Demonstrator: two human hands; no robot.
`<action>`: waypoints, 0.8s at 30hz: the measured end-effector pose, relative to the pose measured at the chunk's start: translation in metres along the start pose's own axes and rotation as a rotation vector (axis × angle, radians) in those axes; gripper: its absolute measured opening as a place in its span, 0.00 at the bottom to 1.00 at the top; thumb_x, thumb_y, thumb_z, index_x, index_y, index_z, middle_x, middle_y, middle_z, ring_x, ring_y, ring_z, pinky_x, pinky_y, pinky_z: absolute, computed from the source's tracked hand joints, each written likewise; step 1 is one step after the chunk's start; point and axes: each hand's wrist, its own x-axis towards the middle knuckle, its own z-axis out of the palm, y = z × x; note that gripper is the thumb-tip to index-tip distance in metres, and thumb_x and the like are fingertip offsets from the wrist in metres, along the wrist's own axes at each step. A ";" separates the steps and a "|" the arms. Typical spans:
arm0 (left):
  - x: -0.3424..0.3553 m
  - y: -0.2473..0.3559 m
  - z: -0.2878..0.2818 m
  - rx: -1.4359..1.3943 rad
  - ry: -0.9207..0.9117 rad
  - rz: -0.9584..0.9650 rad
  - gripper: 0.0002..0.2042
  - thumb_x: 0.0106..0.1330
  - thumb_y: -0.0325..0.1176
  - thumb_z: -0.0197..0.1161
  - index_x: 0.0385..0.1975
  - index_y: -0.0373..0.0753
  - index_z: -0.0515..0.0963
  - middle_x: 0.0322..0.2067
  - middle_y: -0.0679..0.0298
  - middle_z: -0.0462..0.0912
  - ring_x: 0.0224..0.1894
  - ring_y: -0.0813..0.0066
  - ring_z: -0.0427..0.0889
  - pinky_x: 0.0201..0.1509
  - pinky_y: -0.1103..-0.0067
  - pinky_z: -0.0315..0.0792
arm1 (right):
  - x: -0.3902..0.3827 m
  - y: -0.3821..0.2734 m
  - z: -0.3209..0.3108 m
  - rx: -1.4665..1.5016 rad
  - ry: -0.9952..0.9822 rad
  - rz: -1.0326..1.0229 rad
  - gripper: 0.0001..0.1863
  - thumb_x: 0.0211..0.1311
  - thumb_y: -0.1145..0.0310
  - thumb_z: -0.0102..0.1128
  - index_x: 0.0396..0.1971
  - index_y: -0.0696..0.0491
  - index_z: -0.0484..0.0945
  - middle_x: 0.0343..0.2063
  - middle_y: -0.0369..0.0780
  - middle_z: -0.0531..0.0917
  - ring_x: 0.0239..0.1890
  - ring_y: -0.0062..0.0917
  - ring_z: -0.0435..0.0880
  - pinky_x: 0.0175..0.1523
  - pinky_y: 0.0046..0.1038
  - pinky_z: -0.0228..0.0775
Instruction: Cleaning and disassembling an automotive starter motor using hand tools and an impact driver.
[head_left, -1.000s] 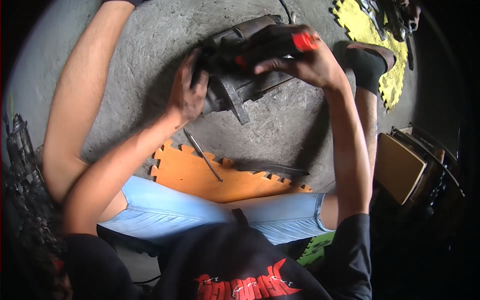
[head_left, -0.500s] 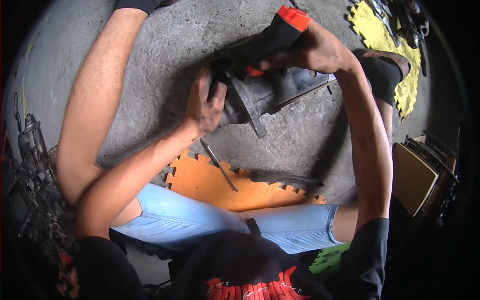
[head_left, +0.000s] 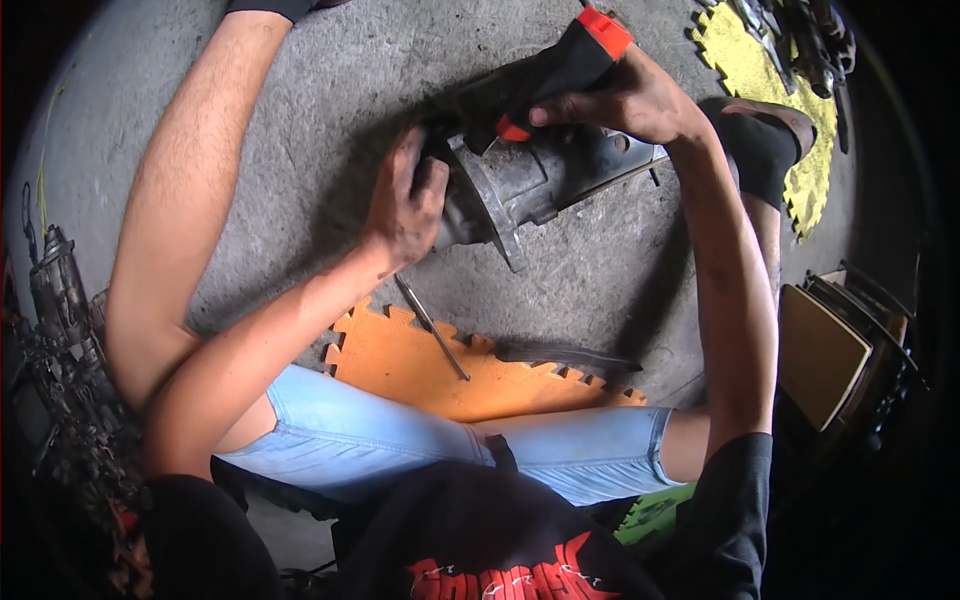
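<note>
A grey cylindrical metal housing (head_left: 520, 175) with a wide flange (head_left: 488, 205) lies on the concrete floor in front of me. My left hand (head_left: 405, 205) is curled round its left end; the fingertips are partly hidden in shadow there. Above the housing, my right hand (head_left: 640, 105) grips a black hand-held tool (head_left: 565, 72) with red ends. The tool is tilted, its lower red end close to the top of the flange. I cannot make out what kind of tool it is, nor whether it touches the metal.
Between my legs and the housing, a thin metal rod (head_left: 432, 325) lies partly over an orange foam mat (head_left: 400, 360), beside a dark strip (head_left: 570, 355). Metal tools (head_left: 800, 40) lie on a yellow mat (head_left: 740, 60) at far right. Greasy machine parts (head_left: 65, 300) stand left, a brown panel (head_left: 825, 355) right.
My right hand has lifted the tool slightly up and to the right, and its thumb shows more clearly. More of the flange's upper part is visible and brighter. My left hand stays at the housing's end.
</note>
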 end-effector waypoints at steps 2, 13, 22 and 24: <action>0.001 0.012 -0.004 -0.070 -0.139 -0.327 0.25 0.72 0.37 0.45 0.63 0.24 0.60 0.63 0.41 0.63 0.66 0.49 0.62 0.71 0.66 0.55 | -0.004 0.000 0.001 0.038 0.001 0.068 0.15 0.50 0.69 0.76 0.38 0.57 0.84 0.36 0.38 0.87 0.41 0.24 0.85 0.51 0.27 0.75; 0.004 0.003 -0.004 -0.115 -0.124 -0.211 0.23 0.71 0.36 0.45 0.60 0.26 0.64 0.58 0.43 0.69 0.61 0.50 0.67 0.68 0.68 0.57 | 0.008 -0.009 -0.007 0.306 -0.239 0.046 0.20 0.54 0.65 0.74 0.45 0.57 0.80 0.40 0.38 0.86 0.43 0.22 0.83 0.51 0.27 0.75; 0.004 0.013 -0.006 -0.077 -0.164 -0.359 0.25 0.72 0.37 0.46 0.63 0.24 0.60 0.62 0.42 0.64 0.67 0.49 0.61 0.72 0.68 0.54 | 0.018 -0.018 -0.008 0.340 -0.269 0.110 0.13 0.55 0.72 0.73 0.40 0.58 0.83 0.36 0.37 0.87 0.41 0.19 0.82 0.48 0.25 0.75; 0.004 0.015 -0.007 -0.090 -0.159 -0.375 0.26 0.73 0.37 0.46 0.64 0.24 0.59 0.63 0.41 0.63 0.67 0.49 0.60 0.72 0.68 0.53 | 0.016 -0.027 -0.007 0.235 -0.199 0.172 0.13 0.55 0.72 0.73 0.41 0.57 0.83 0.36 0.37 0.87 0.41 0.19 0.82 0.48 0.25 0.75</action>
